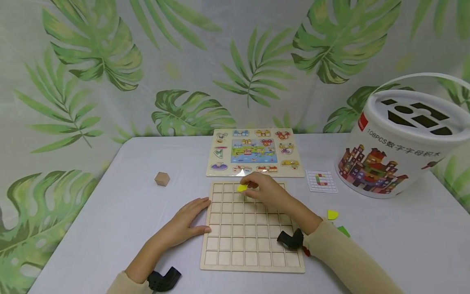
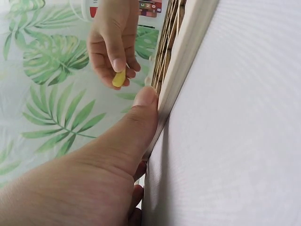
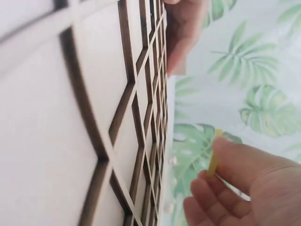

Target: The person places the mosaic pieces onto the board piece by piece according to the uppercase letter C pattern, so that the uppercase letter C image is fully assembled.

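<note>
Your left hand [image 1: 185, 222] lies flat on the desk [image 1: 121, 220] with straight fingers pressed against the left edge of the wooden grid board [image 1: 249, 241]; its grip is released, holding nothing, and it seems to serve as a brace so the board does not slide. Your right hand [image 1: 266, 190] reaches over the board's far rows, and its grip pinches a small yellow tile [image 1: 242, 188] between thumb and fingertips, just above the cells near the top edge. Held by its edge like that, the tile can be lowered flat into a square. A yellow piece [image 1: 332, 214] and a green piece [image 1: 343, 231] lie on the desk right of the board, within reach of that hand. The pattern card [image 1: 321, 181] sits beside the white bucket [image 1: 400, 143], face up where you can read it. A wooden cube [image 1: 162, 179] rests apart on the left.
</note>
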The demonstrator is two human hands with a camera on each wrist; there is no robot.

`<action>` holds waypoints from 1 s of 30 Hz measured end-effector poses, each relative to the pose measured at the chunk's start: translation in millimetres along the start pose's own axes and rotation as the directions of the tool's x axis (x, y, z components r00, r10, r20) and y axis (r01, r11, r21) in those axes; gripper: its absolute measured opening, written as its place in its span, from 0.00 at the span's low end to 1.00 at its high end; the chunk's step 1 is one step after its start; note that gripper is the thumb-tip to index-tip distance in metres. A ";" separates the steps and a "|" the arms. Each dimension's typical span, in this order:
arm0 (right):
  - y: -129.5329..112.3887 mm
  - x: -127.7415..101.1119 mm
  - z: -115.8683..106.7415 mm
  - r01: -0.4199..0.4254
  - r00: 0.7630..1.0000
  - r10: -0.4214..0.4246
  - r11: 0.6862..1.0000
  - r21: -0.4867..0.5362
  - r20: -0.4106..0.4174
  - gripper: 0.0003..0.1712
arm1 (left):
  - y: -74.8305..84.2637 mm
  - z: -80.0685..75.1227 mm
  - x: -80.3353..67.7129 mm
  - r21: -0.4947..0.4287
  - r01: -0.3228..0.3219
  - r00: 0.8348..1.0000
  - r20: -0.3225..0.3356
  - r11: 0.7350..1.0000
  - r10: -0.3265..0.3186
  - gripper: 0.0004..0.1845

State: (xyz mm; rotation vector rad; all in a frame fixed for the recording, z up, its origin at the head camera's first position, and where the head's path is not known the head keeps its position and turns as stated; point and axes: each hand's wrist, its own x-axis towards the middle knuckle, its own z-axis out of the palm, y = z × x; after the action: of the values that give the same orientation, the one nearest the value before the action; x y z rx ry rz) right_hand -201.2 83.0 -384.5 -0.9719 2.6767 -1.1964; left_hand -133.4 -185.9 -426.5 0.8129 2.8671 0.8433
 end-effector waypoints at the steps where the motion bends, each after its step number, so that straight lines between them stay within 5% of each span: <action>1: 1.5 1.3 2.5 -0.012 1.000 0.012 1.000 0.001 0.016 0.13 | 0.2 -0.2 0.1 0.001 0.000 1.000 -0.002 1.000 0.000 0.39; 8: 10.3 3.2 15.0 -0.011 0.991 0.018 0.998 -0.056 0.130 0.15 | 1.5 -1.4 0.6 -0.002 0.007 1.000 0.000 1.000 -0.007 0.39; 30: 10.1 2.8 17.5 -0.019 0.988 0.028 0.998 -0.058 0.155 0.10 | 1.4 -0.7 0.1 -0.001 0.006 1.000 0.000 1.000 -0.006 0.39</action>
State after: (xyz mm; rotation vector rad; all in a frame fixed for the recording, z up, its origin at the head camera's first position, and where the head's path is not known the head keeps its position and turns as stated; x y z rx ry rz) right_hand -203.7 75.1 -403.1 -0.9934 2.6048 -1.0009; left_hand -133.0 -185.2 -425.2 0.8042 2.8676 0.8440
